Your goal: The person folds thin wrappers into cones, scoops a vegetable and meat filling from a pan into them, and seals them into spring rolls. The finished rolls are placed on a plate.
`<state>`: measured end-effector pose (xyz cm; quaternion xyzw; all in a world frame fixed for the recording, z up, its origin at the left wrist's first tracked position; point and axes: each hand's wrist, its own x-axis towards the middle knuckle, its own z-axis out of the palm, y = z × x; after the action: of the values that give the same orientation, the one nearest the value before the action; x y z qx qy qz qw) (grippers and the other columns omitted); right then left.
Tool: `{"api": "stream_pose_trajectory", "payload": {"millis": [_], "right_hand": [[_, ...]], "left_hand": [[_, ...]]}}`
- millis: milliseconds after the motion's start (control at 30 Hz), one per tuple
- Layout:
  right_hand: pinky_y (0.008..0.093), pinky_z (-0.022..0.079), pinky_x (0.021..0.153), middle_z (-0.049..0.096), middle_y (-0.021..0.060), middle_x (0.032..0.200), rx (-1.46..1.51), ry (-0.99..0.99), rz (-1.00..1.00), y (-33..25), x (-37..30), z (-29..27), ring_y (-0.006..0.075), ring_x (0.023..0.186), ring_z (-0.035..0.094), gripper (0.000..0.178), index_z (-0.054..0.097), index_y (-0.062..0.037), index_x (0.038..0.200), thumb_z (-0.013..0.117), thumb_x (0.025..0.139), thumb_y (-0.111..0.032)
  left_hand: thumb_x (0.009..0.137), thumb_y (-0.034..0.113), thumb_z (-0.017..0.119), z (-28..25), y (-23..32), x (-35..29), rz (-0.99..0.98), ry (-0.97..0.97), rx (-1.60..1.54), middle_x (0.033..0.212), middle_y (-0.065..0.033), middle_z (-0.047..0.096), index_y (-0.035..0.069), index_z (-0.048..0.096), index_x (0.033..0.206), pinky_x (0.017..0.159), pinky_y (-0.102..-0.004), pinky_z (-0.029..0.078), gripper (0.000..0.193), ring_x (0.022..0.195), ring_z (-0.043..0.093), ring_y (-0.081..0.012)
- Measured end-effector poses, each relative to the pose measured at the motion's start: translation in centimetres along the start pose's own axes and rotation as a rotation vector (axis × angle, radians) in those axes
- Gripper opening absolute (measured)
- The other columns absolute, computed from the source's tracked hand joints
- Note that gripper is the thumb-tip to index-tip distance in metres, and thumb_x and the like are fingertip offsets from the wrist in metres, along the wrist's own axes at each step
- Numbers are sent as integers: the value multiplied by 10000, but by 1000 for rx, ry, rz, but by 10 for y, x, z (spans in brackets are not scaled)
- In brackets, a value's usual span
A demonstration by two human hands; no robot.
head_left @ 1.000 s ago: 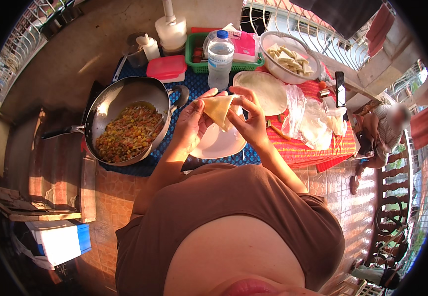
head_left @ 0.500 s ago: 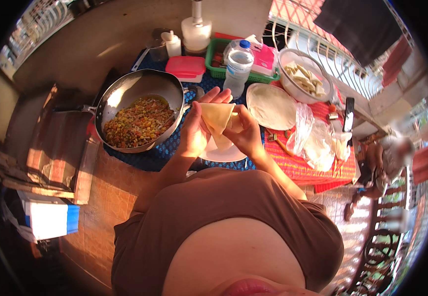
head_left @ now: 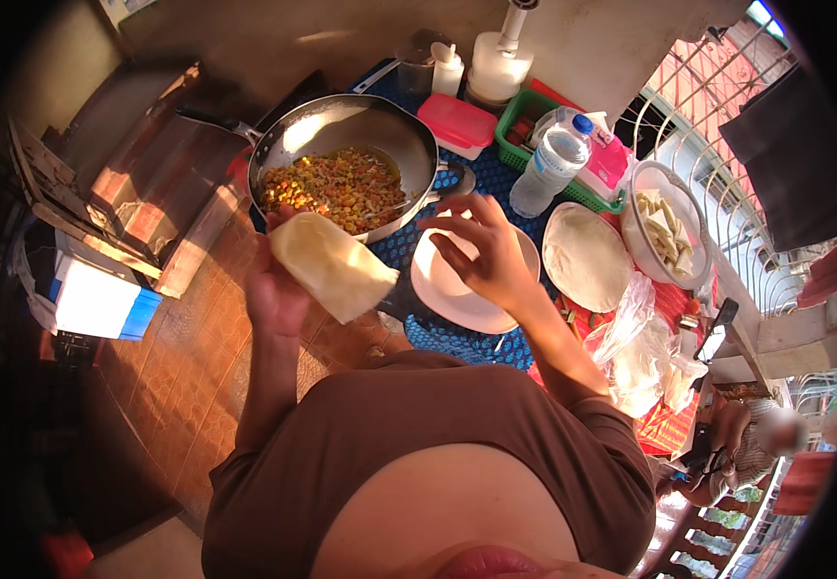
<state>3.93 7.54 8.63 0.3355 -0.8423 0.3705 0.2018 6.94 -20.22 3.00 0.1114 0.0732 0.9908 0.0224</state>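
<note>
A pale, thin dough wrapper (head_left: 331, 262), folded into a pocket-like piece, lies in my left hand (head_left: 274, 294). That hand is closed on its left end, beside the near rim of a wok (head_left: 380, 125). In the wok is a mix of diced vegetables (head_left: 336, 183) with orange, yellow and green bits. My right hand (head_left: 491, 253) hovers over a white plate (head_left: 438, 275), fingers apart and holding nothing. Right of the plate lies a flat stack of round wrappers (head_left: 587, 256). A white bowl (head_left: 704, 217) farther right holds several folded pale triangles (head_left: 664, 232).
Behind the plate stands a water bottle (head_left: 553, 174) beside a green basket (head_left: 513, 125). A pink-lidded container (head_left: 457, 124) sits next to the wok. Clear plastic bags (head_left: 635, 352) lie on the red cloth. Wooden steps (head_left: 138, 193) rise at the left; another person (head_left: 756, 444) is at the far right.
My left hand has carried the wrapper left, toward the wok. My right hand has let go of it and opened above the plate. The whole view has turned.
</note>
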Motion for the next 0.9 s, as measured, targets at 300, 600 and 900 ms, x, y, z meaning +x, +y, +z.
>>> {"api": "stream_pose_trajectory", "payload": {"millis": [300,600,900], "right_hand": [[409,535,644,660,124,786,-454,-559,-82,58,76,87,318,759,656,89,688,-58,782,624,745,-107],[353,461,764,609,47,817,-898,-683,-53,14,106,67,211,850,611,129,634,-128,808,600,704,-59],[384,453,845,616,85,976,-578,-509,309,95,101,117,269,964,605,324,692,-179,1032,623,732,-77]], "left_hand": [[996,136,373,-36,79,18,121,46,-205,1359,-168,462,-21,469,1235,1094,-483,329,301,1283,417,-297],[1011,156,321,-51,131,89,-43,78,-96,1403,-160,417,-32,395,1340,1121,-467,274,386,1312,386,-276],[1022,217,290,-65,145,169,-287,-17,-206,1317,-171,495,8,493,1122,1099,-502,316,308,1281,422,-309]]}}
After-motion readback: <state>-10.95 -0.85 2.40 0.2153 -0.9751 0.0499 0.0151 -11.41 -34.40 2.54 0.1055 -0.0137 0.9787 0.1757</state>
